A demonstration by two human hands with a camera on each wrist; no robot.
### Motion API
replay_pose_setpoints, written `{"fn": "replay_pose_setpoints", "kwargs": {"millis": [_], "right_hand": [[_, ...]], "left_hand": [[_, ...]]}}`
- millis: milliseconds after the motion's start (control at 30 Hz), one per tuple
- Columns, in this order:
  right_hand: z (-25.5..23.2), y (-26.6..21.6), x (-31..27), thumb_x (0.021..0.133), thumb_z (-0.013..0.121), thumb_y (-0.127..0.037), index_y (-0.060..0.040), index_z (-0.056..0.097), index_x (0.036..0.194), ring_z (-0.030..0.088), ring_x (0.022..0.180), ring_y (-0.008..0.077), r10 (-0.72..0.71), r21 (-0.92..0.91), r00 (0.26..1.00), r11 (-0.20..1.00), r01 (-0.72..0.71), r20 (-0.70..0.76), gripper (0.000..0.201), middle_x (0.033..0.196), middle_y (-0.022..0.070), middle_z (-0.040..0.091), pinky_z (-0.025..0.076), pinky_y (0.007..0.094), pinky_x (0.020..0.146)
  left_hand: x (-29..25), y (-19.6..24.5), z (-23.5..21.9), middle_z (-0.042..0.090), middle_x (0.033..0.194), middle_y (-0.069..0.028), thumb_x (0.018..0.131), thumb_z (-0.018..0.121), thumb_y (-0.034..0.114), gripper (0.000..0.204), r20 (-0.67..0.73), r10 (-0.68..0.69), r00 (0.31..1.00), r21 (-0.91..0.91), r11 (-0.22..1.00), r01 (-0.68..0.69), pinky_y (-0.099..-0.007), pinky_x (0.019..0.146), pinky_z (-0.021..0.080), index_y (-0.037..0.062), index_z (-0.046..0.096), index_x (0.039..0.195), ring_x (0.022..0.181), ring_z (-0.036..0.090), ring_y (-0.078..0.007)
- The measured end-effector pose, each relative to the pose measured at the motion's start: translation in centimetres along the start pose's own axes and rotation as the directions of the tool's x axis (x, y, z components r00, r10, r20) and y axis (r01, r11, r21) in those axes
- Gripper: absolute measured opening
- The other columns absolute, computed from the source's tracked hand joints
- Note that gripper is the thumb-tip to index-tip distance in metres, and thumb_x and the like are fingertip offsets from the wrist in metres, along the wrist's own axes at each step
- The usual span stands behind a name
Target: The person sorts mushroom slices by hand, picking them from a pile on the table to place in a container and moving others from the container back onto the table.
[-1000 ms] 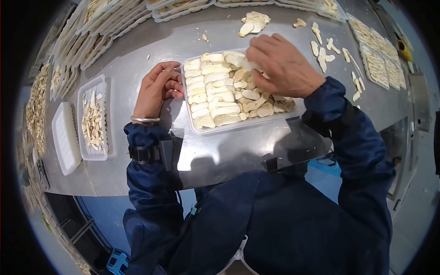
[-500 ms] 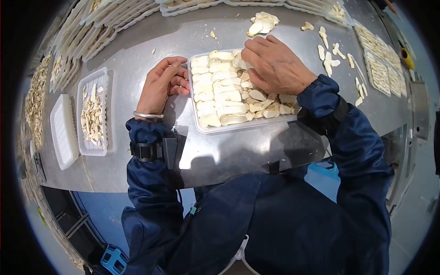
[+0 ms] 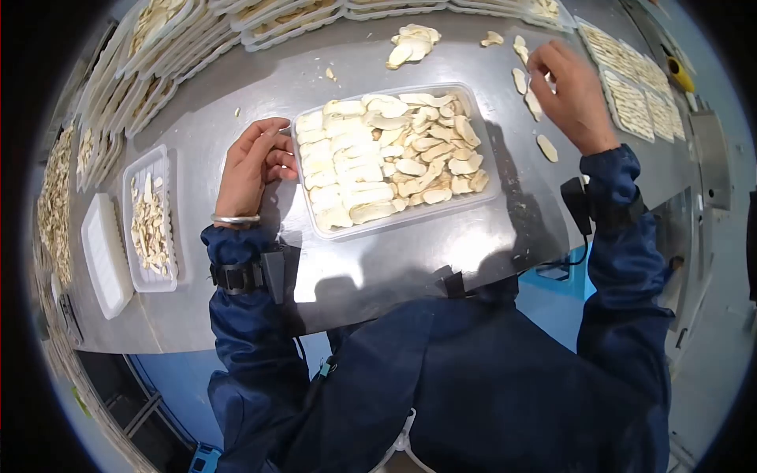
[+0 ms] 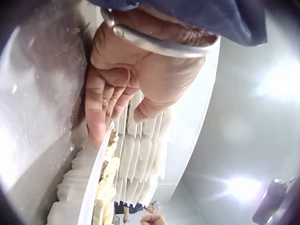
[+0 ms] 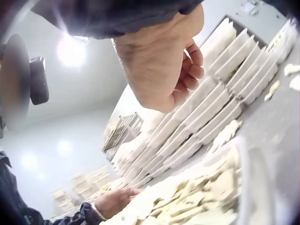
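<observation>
A clear plastic tray (image 3: 490, 180) full of mushroom slices lies before me on the metal table. Pale long slices (image 3: 347, 162) line its left side in neat rows; smaller, browner slices (image 3: 432, 162) cover the right side. My left hand (image 3: 248, 169) is at the tray's left edge, its fingertips at the rim in the left wrist view, the thumb (image 4: 147, 108) apart from it. Away to the right, my right hand (image 3: 573, 94) hovers over loose mushroom slices (image 3: 546, 147). Its fingers curl loosely with nothing visible in them in the right wrist view.
Past the tray sits a heap of pale slices (image 3: 414, 45). Stacked filled trays (image 3: 158, 71) line the back and left; more filled trays (image 3: 631, 79) lie at right. On the left stand a tray of small pieces (image 3: 150, 229) and a white upturned tray (image 3: 106, 256).
My right hand has left the tray's upper middle and moved right to the loose slices. Pale slices now show where it was. My left hand stays at the tray's left edge.
</observation>
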State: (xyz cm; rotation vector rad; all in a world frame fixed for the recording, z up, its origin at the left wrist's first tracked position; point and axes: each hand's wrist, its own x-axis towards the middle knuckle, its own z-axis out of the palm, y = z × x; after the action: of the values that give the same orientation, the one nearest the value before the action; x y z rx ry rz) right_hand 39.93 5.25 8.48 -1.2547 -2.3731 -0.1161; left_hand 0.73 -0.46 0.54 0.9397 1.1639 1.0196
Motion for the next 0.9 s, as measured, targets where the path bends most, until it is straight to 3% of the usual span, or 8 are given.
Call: {"fn": "replay_pose_setpoints", "kwargs": {"millis": [200,267,333,433,533,567,667,900], "right_hand": [[2.2,-4.8,-1.6,0.079,0.058,-0.006,-0.0002,0.056,0.086,0.054,0.067,0.0256,-0.011,0.229,0.998,0.973,-0.002,0.055,0.009,0.078,0.0115,0.057,0.043,0.0312,0.063],[2.3,-7.2,-1.5,0.083,0.052,-0.006,0.0019,0.056,0.086,0.052,0.066,0.0153,0.142,0.479,0.954,0.839,-0.258,0.264,0.009,0.074,0.0081,0.056,0.044,0.0292,0.064],[3.1,-7.8,-1.3,0.088,0.046,-0.009,0.0015,0.055,0.087,0.051,0.068,0.0127,0.222,0.743,0.865,0.444,-0.500,0.449,0.014,0.074,0.0053,0.055,0.043,0.0267,0.066],[3.7,-7.6,-1.2,0.093,0.040,-0.015,0.0008,0.054,0.087,0.051,0.070,0.0129,0.189,0.883,0.864,-0.038,-0.468,0.466,0.022,0.074,0.0047,0.054,0.042,0.0267,0.068],[4.7,-7.8,-1.3,0.095,0.034,-0.020,0.0002,0.053,0.086,0.050,0.070,0.0133,0.186,0.852,0.859,-0.341,-0.398,0.476,0.029,0.072,0.0056,0.051,0.044,0.0287,0.077],[4.8,-7.9,-1.2,0.094,0.037,-0.023,0.0016,0.053,0.085,0.049,0.070,0.0153,0.161,0.813,0.858,-0.441,-0.380,0.488,0.031,0.073,0.0079,0.054,0.042,0.0275,0.071],[5.2,-8.4,-1.0,0.094,0.036,-0.024,0.0010,0.054,0.085,0.050,0.070,0.0162,0.206,0.765,0.829,-0.545,-0.344,0.520,0.032,0.074,0.0084,0.055,0.042,0.0278,0.071],[6.3,-7.8,-1.0,0.094,0.035,-0.025,-0.0005,0.054,0.086,0.051,0.072,0.0155,0.171,0.779,0.869,-0.546,-0.309,0.464,0.032,0.076,0.0080,0.056,0.042,0.0275,0.070]], "left_hand": [[0.0,0.0,0.0,0.061,0.086,-0.0052,0.097,0.049,0.021,0.028,-0.030,0.002,1.000,0.048,0.999,0.000,-0.0191,0.057,0.049,0.0007,0.054,0.115,0.068,0.060,-0.0096],[-0.1,0.1,0.1,0.062,0.085,-0.0072,0.096,0.051,0.021,0.027,-0.081,0.025,0.996,0.060,0.998,-0.020,-0.0209,0.059,0.051,0.0005,0.054,0.114,0.069,0.062,-0.0122],[0.1,-0.2,-0.6,0.063,0.087,-0.0083,0.096,0.052,0.019,0.024,-0.153,0.187,0.970,0.079,0.981,-0.177,-0.0239,0.064,0.051,-0.0002,0.057,0.109,0.072,0.063,-0.0148],[-0.1,0.6,-0.8,0.060,0.078,-0.0067,0.097,0.048,0.022,0.024,-0.271,0.398,0.876,0.149,0.917,-0.371,-0.0314,0.077,0.050,0.0009,0.058,0.093,0.069,0.059,-0.0158],[-1.3,2.8,-0.1,0.051,0.067,-0.0039,0.099,0.041,0.030,0.034,-0.036,0.408,0.912,-0.109,0.906,-0.409,-0.0415,0.093,0.043,0.0047,0.053,0.080,0.061,0.052,-0.0150],[-1.9,3.8,1.1,0.041,0.059,-0.0010,0.100,0.032,0.038,0.044,-0.003,0.308,0.951,-0.128,0.943,-0.306,-0.0479,0.103,0.033,0.0091,0.045,0.070,0.053,0.043,-0.0136],[-1.7,5.5,2.4,0.039,0.054,0.0001,0.101,0.028,0.040,0.047,0.329,0.229,0.916,-0.183,0.967,-0.176,-0.0467,0.103,0.034,0.0111,0.042,0.067,0.050,0.040,-0.0127],[0.4,6.4,6.8,0.035,0.052,0.0016,0.100,0.021,0.049,0.055,0.441,0.077,0.894,0.028,0.995,-0.099,-0.0468,0.106,0.032,0.0123,0.038,0.063,0.046,0.036,-0.0117]]}}
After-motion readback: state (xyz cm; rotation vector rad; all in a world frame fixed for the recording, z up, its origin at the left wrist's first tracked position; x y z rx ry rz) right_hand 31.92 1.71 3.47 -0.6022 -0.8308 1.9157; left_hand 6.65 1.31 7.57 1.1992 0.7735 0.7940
